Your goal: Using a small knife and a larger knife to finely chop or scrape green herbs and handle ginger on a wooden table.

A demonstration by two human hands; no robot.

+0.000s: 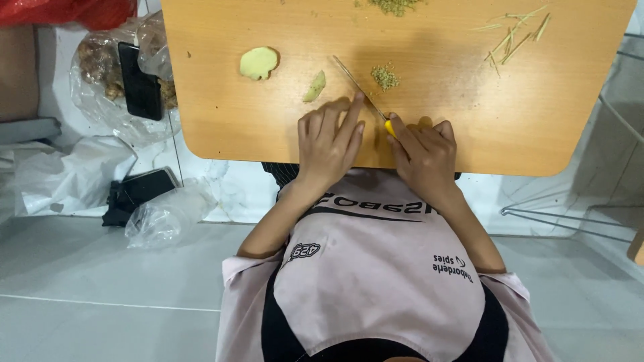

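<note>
Knife (359, 87) was gripped by the right hand (424, 153), the flat left hand's (329, 144) fingers resting by its blade, where a slip could have cut them.

Clear plastic bag (107, 80) upper left, dark phone screen (139, 80) on it; perhaps another phone (137, 191) below.

Pale tiled floor (100, 281) below, glossy under soft even light. Low wooden table (523, 127) with rounded corners ahead of the hands. Crumpled clear plastic bags (168, 218) left of them, thin metal rack (570, 214) to the right.
</note>
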